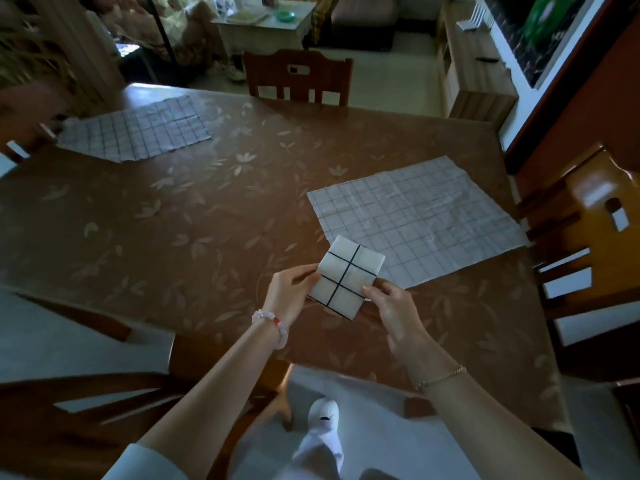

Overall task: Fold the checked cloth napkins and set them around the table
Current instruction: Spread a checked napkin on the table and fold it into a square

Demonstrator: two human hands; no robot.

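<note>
Both arms reach forward over the near tabletop (207, 220) edge. The left hand (289, 294) and right hand (394, 311) each close a grip on the folded napkin (344, 277), its long side pointing to 1 o'clock. An open napkin (419, 216) lies flat at 2 o'clock, another napkin (138, 129) far at 10 o'clock.

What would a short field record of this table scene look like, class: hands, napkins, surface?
held item: folded napkin, small square, raised above the table
left hand: pinches its left edge
right hand: grips its lower right corner
unfolded napkins: near right napkin, far left napkin, both flat
surface: brown leaf-patterned table
</note>
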